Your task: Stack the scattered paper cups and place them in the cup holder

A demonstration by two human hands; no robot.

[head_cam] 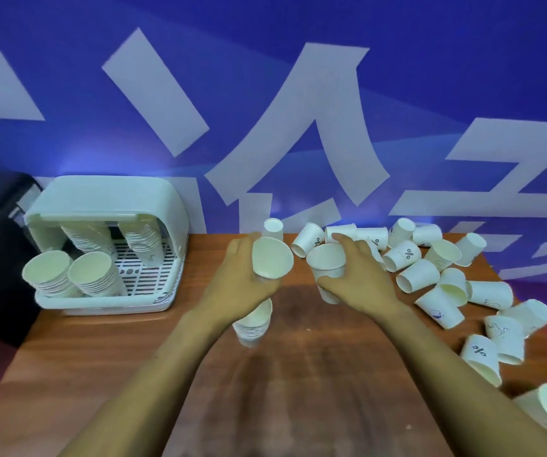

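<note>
Cups are being gathered one per hand above the middle of the wooden table [100, 351]. A single paper cup [272, 258] is held by the left hand [245, 278], fingers curled round its wall and its mouth tipped toward the camera, so that the open end is presented for nesting. A second cup [326, 268] is gripped by the right hand [357, 275], thumb under one side and fingers over the far side, mouth upward; it is held close beside the first, apparently so that the two can be slid together.

Just below the left wrist a short stack of cups [254, 324] is seen, mouth up; whether it rests on the table or is partly supported by the forearm cannot be told, since the frame is blurred there. It is probably kept near so that each new cup can be dropped into it.

Loose cups [430, 268] are strewn on their sides along the right of the table, well within reach of the right hand, which explains why picking is done from that side. The cup holder [107, 199], a white hooded rack with a slatted tray, is set at the left rear against the blue wall [67, 77]; several finished stacks [97, 275] are already leaned inside it, mouths outward. Much sorting is judged to be left.
</note>
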